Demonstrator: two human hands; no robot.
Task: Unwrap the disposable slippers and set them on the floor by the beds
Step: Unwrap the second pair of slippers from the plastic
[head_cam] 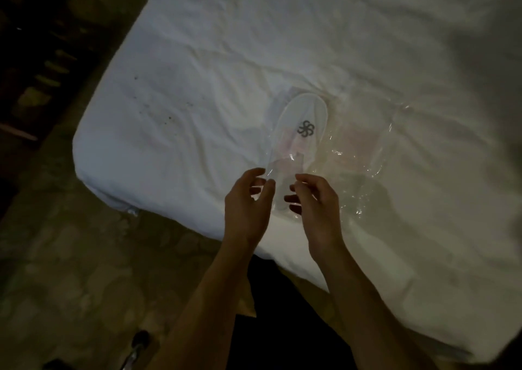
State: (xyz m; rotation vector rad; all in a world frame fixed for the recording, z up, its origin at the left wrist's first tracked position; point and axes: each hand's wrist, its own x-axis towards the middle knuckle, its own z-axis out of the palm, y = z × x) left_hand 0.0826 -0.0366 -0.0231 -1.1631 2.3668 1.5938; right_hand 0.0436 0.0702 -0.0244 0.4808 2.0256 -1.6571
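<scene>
The unwrapping step is in hand. A white slipper point(303, 124) with a dark flower logo lies on the bed point(197, 59) near its corner, inside a clear plastic wrapper point(279, 169) whose near end reaches toward the person. The left hand point(248, 200) and the right hand point(313, 200) sit at that near end, fingers point(261, 172) curled and pinched on the film edge, one hand to each side; in this dim light I cannot be sure how firm the pinch is. More loose clear plastic point(364, 155) lies crumpled just right of the slipper. The next move probably calls for pulling the two edges apart to open the mouth, then sliding the slipper out and lowering it to the floor point(84, 256) beside the bed.
</scene>
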